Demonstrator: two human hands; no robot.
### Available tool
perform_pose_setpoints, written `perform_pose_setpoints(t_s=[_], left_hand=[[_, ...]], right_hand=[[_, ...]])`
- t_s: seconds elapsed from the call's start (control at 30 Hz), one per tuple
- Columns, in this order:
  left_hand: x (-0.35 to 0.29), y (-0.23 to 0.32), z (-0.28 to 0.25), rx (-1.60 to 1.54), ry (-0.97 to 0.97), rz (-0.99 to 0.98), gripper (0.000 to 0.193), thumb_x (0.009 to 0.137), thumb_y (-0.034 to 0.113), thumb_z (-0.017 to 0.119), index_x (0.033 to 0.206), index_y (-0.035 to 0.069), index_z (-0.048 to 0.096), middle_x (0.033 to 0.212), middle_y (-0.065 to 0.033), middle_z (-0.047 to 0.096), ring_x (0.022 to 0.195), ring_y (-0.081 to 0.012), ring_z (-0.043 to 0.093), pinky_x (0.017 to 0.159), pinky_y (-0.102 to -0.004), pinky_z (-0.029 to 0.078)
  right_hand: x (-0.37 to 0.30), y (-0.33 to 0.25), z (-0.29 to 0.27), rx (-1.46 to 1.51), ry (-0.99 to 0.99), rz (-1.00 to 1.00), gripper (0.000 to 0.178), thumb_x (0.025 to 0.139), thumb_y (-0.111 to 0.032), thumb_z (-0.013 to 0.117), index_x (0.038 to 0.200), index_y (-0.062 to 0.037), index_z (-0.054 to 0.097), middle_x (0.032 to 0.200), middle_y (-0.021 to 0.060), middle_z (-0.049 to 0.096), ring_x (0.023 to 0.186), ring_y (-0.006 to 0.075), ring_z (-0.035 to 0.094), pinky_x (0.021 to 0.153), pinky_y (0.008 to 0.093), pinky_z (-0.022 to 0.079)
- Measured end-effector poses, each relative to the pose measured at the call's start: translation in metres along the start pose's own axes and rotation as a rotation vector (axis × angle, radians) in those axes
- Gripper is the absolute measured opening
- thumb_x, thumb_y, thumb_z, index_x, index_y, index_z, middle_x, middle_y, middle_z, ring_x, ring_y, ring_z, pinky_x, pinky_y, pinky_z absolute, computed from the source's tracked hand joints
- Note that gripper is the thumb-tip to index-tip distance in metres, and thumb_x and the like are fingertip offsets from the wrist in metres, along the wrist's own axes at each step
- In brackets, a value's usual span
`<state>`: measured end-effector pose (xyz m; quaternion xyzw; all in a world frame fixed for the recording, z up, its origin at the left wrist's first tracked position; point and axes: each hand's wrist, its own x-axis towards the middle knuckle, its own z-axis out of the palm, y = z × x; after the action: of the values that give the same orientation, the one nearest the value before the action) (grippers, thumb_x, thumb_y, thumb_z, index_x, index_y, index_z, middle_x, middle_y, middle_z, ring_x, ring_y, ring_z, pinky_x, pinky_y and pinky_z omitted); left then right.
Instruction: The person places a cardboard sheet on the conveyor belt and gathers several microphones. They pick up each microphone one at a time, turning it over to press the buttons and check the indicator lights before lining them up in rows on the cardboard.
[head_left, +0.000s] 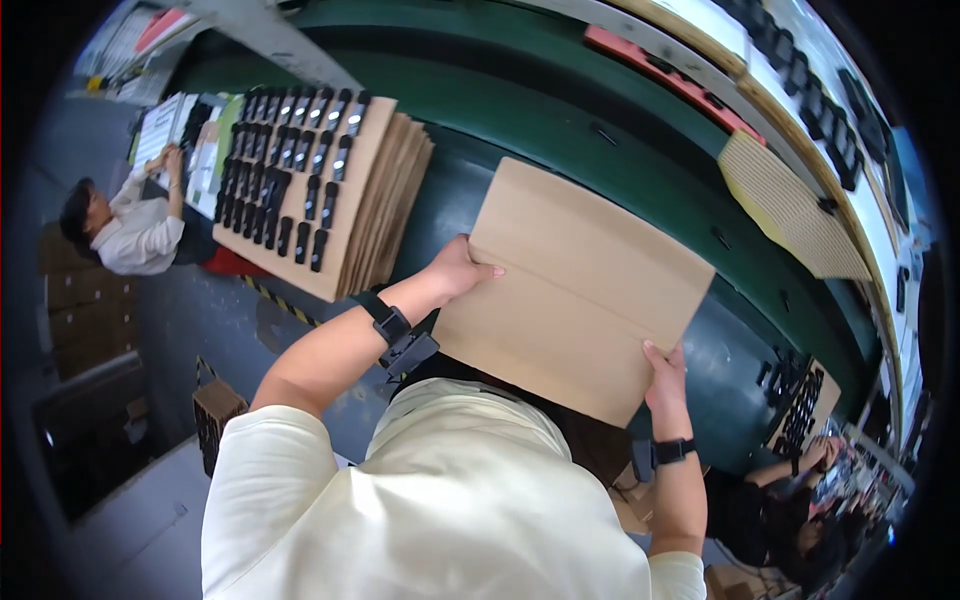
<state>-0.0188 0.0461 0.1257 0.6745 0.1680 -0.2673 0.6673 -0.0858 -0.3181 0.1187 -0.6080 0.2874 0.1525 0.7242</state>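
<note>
Both of my hands hold a flat sheet of brown cardboard (575,290) in front of my body, over the edge of the green work surface. My left hand (462,268) grips its left edge, the thumb lying on top and the other fingers hidden beneath. On the opposite edge, my right hand (665,372) pinches the sheet near its lower right corner, thumb up. A faint crease runs across the middle of the cardboard. It lies tilted in the view and bears nothing on top.
To the left stands a stack of cardboard sheets (388,200), topped with rows of small black parts (285,140). A yellow perforated sheet (790,205) and a red strip (670,80) lie at the far right. Co-workers (135,225) sit at left and lower right.
</note>
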Motion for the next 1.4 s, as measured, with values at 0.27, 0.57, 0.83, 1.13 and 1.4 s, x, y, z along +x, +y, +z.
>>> perform_pose_setpoints(t_s=[0.27, 0.57, 0.83, 1.13, 1.4], left_hand=[[-0.054, 0.068, -0.041, -0.071, 0.069, 0.004, 0.046, 0.079, 0.0, 0.071, 0.118, -0.016, 0.052, 0.113, -0.0228, 0.062, 0.101, -0.0264, 0.064, 0.084, -0.0372, 0.053], [-0.087, 0.104, -0.157, -0.092, 0.086, -0.036, 0.047, 0.08, 0.002, 0.072, 0.118, -0.015, 0.052, 0.113, -0.0208, 0.063, 0.1, -0.0254, 0.064, 0.084, -0.0366, 0.053], [-0.131, 0.122, -0.285, -0.051, 0.177, 0.016, 0.038, 0.081, 0.003, 0.072, 0.111, -0.014, 0.058, 0.104, -0.0187, 0.067, 0.091, -0.026, 0.067, 0.08, -0.0357, 0.054], [-0.141, 0.13, -0.434, 0.1, 0.171, 0.031, 0.045, 0.083, 0.005, 0.068, 0.123, -0.008, 0.053, 0.117, -0.0119, 0.064, 0.105, -0.0218, 0.062, 0.094, -0.0337, 0.048], [-0.13, 0.123, -0.476, 0.202, 0.236, 0.08, 0.047, 0.084, 0.002, 0.064, 0.128, -0.005, 0.05, 0.12, -0.0122, 0.063, 0.109, -0.0225, 0.061, 0.097, -0.034, 0.045]], right_hand=[[-0.04, -0.082, 0.043, -0.061, -0.06, -0.01, 0.051, 0.088, -0.002, 0.059, 0.136, -0.0043, 0.04, 0.13, 0.012, 0.054, 0.12, 0.0255, 0.052, 0.102, 0.0402, 0.042], [-0.068, -0.122, 0.162, -0.064, -0.208, -0.029, 0.051, 0.09, -0.006, 0.058, 0.137, -0.0049, 0.038, 0.132, 0.0126, 0.052, 0.12, 0.0267, 0.052, 0.102, 0.0413, 0.042], [-0.084, -0.099, 0.301, 0.003, -0.283, -0.018, 0.044, 0.091, -0.005, 0.057, 0.132, -0.0055, 0.041, 0.13, 0.0126, 0.053, 0.119, 0.0263, 0.053, 0.102, 0.0424, 0.043], [-0.078, -0.058, 0.441, 0.12, -0.231, -0.014, 0.046, 0.086, -0.001, 0.064, 0.126, -0.001, 0.041, 0.12, 0.0156, 0.056, 0.11, 0.0257, 0.056, 0.095, 0.0416, 0.048], [-0.084, -0.042, 0.481, -0.036, -0.131, -0.122, 0.058, 0.084, -0.008, 0.068, 0.132, 0.0014, 0.037, 0.12, 0.0184, 0.057, 0.111, 0.0261, 0.057, 0.094, 0.0349, 0.046]])
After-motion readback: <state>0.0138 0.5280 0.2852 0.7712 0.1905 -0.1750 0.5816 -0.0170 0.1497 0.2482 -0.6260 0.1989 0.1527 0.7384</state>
